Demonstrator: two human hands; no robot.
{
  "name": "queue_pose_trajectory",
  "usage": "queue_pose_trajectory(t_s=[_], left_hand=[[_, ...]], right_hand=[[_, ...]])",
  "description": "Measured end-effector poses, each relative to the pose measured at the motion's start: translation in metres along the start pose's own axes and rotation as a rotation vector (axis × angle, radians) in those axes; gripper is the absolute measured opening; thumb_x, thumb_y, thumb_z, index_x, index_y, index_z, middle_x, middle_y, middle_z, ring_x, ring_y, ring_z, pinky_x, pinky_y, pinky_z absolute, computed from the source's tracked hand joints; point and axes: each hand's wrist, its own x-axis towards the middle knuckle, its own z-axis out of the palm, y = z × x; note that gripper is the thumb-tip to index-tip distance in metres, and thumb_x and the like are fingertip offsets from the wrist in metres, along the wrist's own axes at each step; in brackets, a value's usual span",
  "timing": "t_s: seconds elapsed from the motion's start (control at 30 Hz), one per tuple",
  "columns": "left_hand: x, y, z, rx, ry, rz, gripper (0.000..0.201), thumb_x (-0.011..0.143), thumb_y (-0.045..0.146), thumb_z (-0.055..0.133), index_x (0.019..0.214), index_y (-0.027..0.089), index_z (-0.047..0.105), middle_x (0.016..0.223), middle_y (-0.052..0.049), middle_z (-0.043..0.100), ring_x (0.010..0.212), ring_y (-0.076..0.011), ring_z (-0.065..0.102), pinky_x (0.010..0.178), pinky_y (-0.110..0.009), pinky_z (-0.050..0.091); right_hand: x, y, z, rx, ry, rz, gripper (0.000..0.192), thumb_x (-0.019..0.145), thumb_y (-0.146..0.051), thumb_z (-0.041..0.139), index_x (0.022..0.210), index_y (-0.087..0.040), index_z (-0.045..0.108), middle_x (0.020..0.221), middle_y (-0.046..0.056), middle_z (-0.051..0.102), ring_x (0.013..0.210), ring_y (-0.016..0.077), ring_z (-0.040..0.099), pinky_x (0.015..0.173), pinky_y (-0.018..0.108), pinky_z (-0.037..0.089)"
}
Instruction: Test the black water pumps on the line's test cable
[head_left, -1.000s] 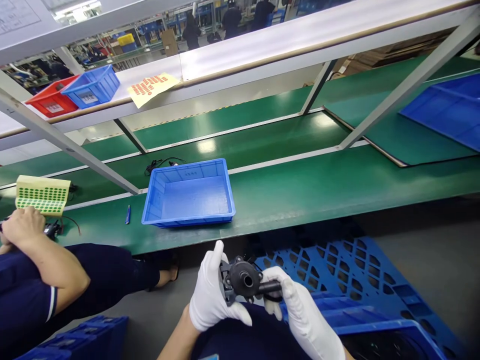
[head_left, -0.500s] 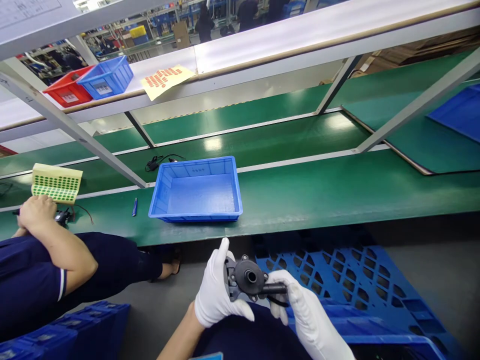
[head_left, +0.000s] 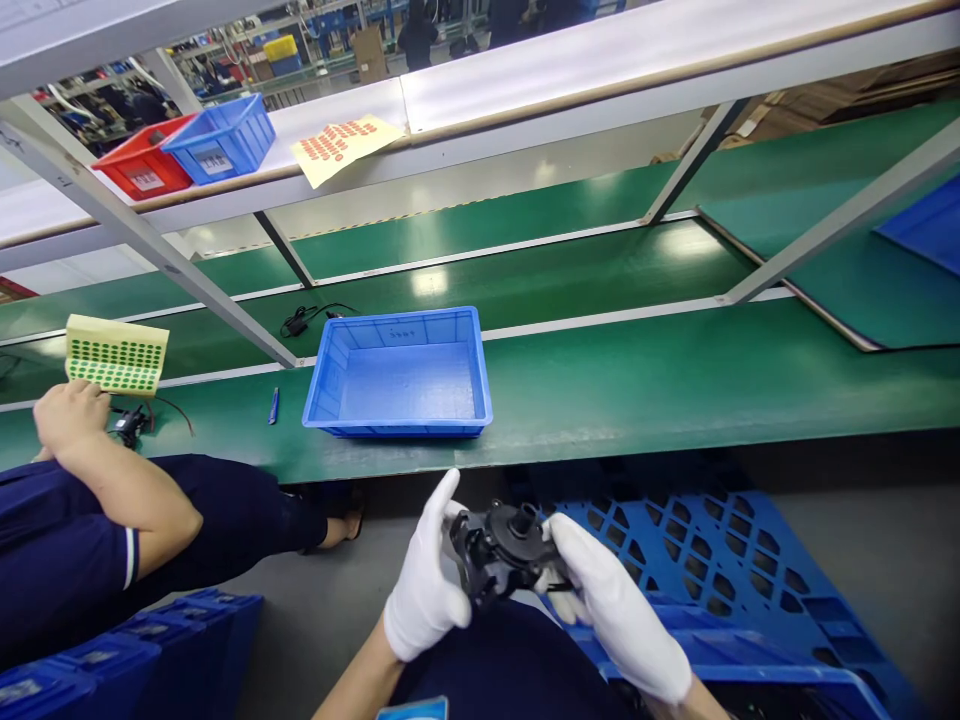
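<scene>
Both my hands wear white gloves and hold one black plastic part [head_left: 504, 551] above my lap. My left hand [head_left: 427, 590] grips its left side, the forefinger stretched upward. My right hand [head_left: 607, 605] covers its right side, where a short tube sticks out. The part is round with a small raised port on top, and it is tilted toward me. An empty blue bin [head_left: 401, 374] stands on the green bench [head_left: 637, 380] just beyond my hands.
A co-worker sits at my left, one hand [head_left: 67, 415] on the bench by a sheet of green dot stickers [head_left: 116, 355] and a small wired part. A blue pen [head_left: 274, 405] lies near the bin. Blue pallet [head_left: 720, 580] at lower right; red and blue bins on the upper shelf.
I have turned the black part between my hands, so its round face now tips upward instead of toward me. My right hand has closed further over its tube.
</scene>
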Motion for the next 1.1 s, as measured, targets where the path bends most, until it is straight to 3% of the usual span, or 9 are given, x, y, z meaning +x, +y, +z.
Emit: queue_pose_trajectory(t_s=[0.17,0.37,0.5,0.6,0.7,0.8,0.9,1.0,1.1], left_hand=[[-0.001,0.009,-0.005,-0.226,-0.084,-0.112,0.081,0.095,0.077,0.026,0.135,0.017,0.062,0.086,-0.006,0.062,0.07,-0.0167,0.056,0.067,-0.03,0.046],[0.002,0.014,-0.005,-0.099,0.011,-0.143,0.059,0.085,0.05,0.075,0.136,0.024,0.06,0.129,-0.007,0.062,0.117,-0.022,0.055,0.103,-0.031,0.041],[0.016,0.002,-0.001,-0.506,-0.04,-0.287,0.054,0.086,0.068,0.063,0.103,0.016,0.07,0.092,-0.006,0.065,0.078,-0.0161,0.059,0.07,-0.027,0.049],[0.022,-0.004,0.0,-0.752,-0.122,-0.341,0.05,0.087,0.064,0.061,0.096,0.016,0.069,0.075,-0.002,0.058,0.051,-0.0085,0.041,0.046,-0.02,0.032],[0.017,0.001,0.002,-0.837,-0.103,-0.289,0.049,0.084,0.064,0.066,0.096,0.016,0.07,0.079,-0.002,0.061,0.052,-0.0086,0.044,0.047,-0.02,0.035],[0.002,0.016,-0.001,-0.545,0.044,-0.167,0.051,0.084,0.065,0.069,0.108,0.02,0.071,0.103,-0.006,0.067,0.085,-0.0173,0.062,0.076,-0.027,0.052],[-0.002,0.027,-0.014,-0.193,0.028,-0.02,0.06,0.085,0.061,0.069,0.132,0.023,0.062,0.12,-0.008,0.065,0.109,-0.0226,0.061,0.097,-0.032,0.049],[0.024,0.019,-0.028,-0.193,-0.171,-0.082,0.084,0.084,0.083,0.046,0.129,0.015,0.062,0.09,-0.009,0.069,0.072,-0.0188,0.064,0.071,-0.033,0.054],[0.065,0.007,-0.037,-0.137,-0.084,-0.096,0.067,0.092,0.072,0.049,0.108,0.01,0.069,0.084,-0.007,0.069,0.068,-0.0158,0.065,0.068,-0.03,0.055]], right_hand=[[0.027,-0.002,0.0,0.283,-0.063,0.157,0.066,0.074,-0.084,0.062,0.073,-0.02,0.045,0.047,-0.01,0.038,0.035,0.0017,0.019,0.036,0.017,0.01],[0.016,-0.034,0.022,-0.091,0.0,-0.067,0.065,0.093,-0.074,0.047,0.06,-0.018,0.045,0.05,-0.004,0.044,0.043,0.0056,0.031,0.044,0.02,0.026],[-0.002,-0.041,0.036,-0.114,-0.175,-0.198,0.064,0.098,-0.072,0.035,0.066,-0.02,0.053,0.061,0.0,0.059,0.047,0.0091,0.042,0.047,0.022,0.035],[-0.004,-0.036,0.039,-0.14,-0.098,-0.169,0.06,0.097,-0.071,0.036,0.067,-0.021,0.053,0.062,0.0,0.06,0.046,0.0102,0.045,0.045,0.023,0.037],[-0.001,-0.031,0.045,-0.259,-0.005,-0.196,0.049,0.095,-0.064,0.045,0.071,-0.022,0.059,0.071,0.002,0.067,0.063,0.0158,0.061,0.062,0.026,0.051],[0.003,-0.03,0.055,-0.36,0.03,-0.213,0.039,0.079,-0.055,0.069,0.101,-0.024,0.067,0.097,0.006,0.074,0.088,0.024,0.068,0.081,0.033,0.056],[0.008,-0.032,0.059,-0.138,-0.084,-0.176,0.052,0.074,-0.058,0.074,0.107,-0.019,0.066,0.095,0.009,0.072,0.07,0.0189,0.063,0.067,0.03,0.055],[0.016,-0.029,0.053,0.252,-0.287,-0.087,0.071,0.083,-0.083,0.042,0.095,-0.016,0.063,0.082,0.006,0.066,0.034,0.0043,0.034,0.033,0.02,0.032],[0.024,-0.027,0.051,0.65,-0.357,0.001,0.075,0.083,-0.088,0.033,0.088,-0.018,0.059,0.075,-0.002,0.059,0.024,-0.0026,0.01,0.024,0.016,0.01]])
